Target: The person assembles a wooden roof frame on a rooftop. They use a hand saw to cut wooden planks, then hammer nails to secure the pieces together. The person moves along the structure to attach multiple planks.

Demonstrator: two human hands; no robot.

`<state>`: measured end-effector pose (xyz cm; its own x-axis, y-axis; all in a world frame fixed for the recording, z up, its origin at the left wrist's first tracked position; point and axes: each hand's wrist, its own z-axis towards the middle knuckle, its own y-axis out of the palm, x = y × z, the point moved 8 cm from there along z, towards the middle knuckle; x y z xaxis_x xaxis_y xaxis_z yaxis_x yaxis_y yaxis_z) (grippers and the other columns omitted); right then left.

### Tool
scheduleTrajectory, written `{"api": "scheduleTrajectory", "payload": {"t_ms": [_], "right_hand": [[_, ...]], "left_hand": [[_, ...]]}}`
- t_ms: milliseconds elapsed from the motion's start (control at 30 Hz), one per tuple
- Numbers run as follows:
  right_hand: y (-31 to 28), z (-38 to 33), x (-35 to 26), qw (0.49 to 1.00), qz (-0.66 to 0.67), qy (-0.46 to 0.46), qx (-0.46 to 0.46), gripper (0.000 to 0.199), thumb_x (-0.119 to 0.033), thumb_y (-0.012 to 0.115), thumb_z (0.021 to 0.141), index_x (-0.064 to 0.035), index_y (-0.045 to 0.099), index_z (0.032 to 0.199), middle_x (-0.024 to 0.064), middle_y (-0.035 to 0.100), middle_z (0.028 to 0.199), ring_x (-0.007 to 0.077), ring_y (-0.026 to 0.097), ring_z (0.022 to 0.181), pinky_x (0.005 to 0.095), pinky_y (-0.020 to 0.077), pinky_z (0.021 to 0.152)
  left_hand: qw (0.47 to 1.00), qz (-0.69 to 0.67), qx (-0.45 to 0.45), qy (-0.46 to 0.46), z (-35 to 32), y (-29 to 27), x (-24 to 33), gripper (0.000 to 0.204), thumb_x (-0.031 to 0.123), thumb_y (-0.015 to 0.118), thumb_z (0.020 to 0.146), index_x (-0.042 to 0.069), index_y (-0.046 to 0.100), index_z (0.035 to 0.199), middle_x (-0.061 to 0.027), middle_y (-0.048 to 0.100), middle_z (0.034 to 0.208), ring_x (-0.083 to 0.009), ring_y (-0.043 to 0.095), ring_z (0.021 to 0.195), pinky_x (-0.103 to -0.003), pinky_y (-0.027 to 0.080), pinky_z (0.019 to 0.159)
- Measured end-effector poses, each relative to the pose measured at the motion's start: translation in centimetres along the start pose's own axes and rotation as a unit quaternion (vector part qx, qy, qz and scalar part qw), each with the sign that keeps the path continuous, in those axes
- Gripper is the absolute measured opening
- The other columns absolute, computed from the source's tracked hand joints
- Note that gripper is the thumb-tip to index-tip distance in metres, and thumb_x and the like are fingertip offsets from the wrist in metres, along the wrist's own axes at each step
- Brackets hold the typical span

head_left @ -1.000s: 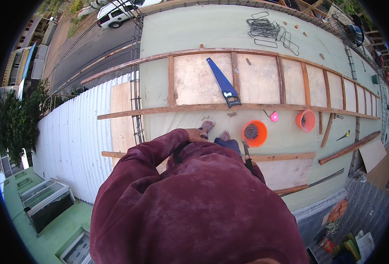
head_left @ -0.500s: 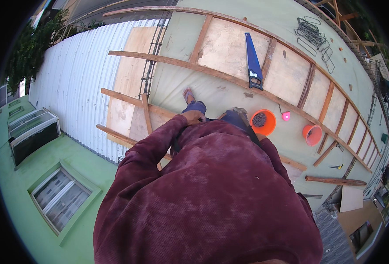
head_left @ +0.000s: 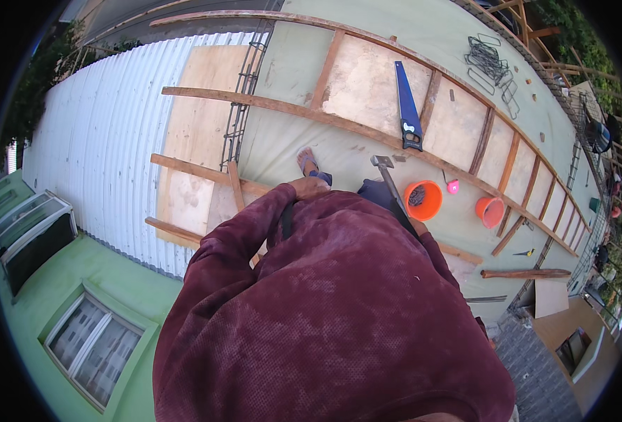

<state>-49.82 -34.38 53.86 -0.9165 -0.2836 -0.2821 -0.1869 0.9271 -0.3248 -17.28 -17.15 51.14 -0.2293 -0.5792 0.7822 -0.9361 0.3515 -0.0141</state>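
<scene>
A hammer (head_left: 388,176) with a metal head and a dark handle points away from me, just left of the orange bucket. Its handle runs back to my right hand (head_left: 419,226), which is closed round it and mostly hidden by my body and sleeve. At the front of my waist, my left hand (head_left: 311,187) is curled in, its fingers partly hidden, so what it holds cannot be made out. The orange bucket (head_left: 432,205) contains a heap of small dark pieces, probably nails. Ahead lies a blue handsaw (head_left: 408,105), its black handle resting at a long timber (head_left: 283,105).
Timber frames with plywood panels (head_left: 371,81) stretch across the pale green floor. A pink tape measure (head_left: 453,186) and a second orange bucket (head_left: 490,212) sit to the right. Bent metal bars (head_left: 490,63) lie far right. White corrugated sheeting (head_left: 104,133) stands left.
The hammer has swung up into clearer view beside the orange bucket, with my right hand on it. My left hand stays at my waist. The view has shifted slightly.
</scene>
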Motion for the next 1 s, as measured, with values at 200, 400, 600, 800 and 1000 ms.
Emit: {"api": "scheduleTrajectory", "payload": {"t_ms": [200,400,600,800,1000], "right_hand": [[1.8,1.3,-3.6,0.996,-0.069,-0.036,-0.045,0.050,-0.046,0.045,0.094,-0.0059,0.065,0.117,0.0224,0.066,0.118,0.0371,0.061,0.115,0.0422,0.0461,0.096],[0.9,1.6,-9.1,0.988,-0.096,-0.077,-0.095,0.050,-0.047,0.044,0.094,-0.0069,0.064,0.117,0.0228,0.065,0.119,0.0387,0.061,0.115,0.0422,0.0456,0.097],[4.2,3.8,-8.5,0.973,-0.135,-0.106,-0.152,0.052,-0.048,0.042,0.095,-0.0072,0.064,0.119,0.0229,0.066,0.118,0.0386,0.061,0.114,0.0421,0.0457,0.096],[6.1,3.1,-8.0,0.969,-0.131,-0.125,-0.168,0.042,-0.043,0.054,0.091,-0.0094,0.066,0.113,0.0171,0.070,0.111,0.0321,0.066,0.104,0.0388,0.0474,0.091],[7.9,4.5,-7.1,0.986,-0.016,-0.063,-0.152,0.037,-0.044,0.058,0.090,-0.0111,0.068,0.104,0.0097,0.071,0.103,0.0230,0.065,0.095,0.0363,0.0479,0.086]], "left_hand": [[0.991,-0.096,-0.081,0.040,-3.4,-0.9,1.2,0.039,0.038,0.060,0.094,0.004,0.066,0.111,-0.0098,0.068,0.109,-0.0181,0.060,0.102,-0.033,0.044,0.093],[0.998,-0.023,0.010,0.066,-4.4,-0.9,-0.6,0.029,0.027,0.067,0.087,0.005,0.067,0.106,-0.0085,0.069,0.100,-0.0168,0.061,0.094,-0.033,0.047,0.085],[0.990,-0.018,0.115,0.078,-7.5,2.1,0.2,0.022,0.028,0.061,0.087,0.011,0.069,0.099,-0.0152,0.069,0.095,-0.0321,0.066,0.085,-0.039,0.050,0.078],[0.964,0.142,0.213,0.067,-10.0,3.3,3.7,0.028,0.029,0.050,0.093,0.007,0.065,0.087,-0.0206,0.064,0.081,-0.0428,0.062,0.084,-0.050,0.047,0.074],[0.974,0.097,0.202,0.039,-11.5,1.4,2.2,0.026,0.029,0.055,0.088,0.007,0.067,0.082,-0.0219,0.064,0.079,-0.0433,0.061,0.079,-0.050,0.047,0.071]]}}
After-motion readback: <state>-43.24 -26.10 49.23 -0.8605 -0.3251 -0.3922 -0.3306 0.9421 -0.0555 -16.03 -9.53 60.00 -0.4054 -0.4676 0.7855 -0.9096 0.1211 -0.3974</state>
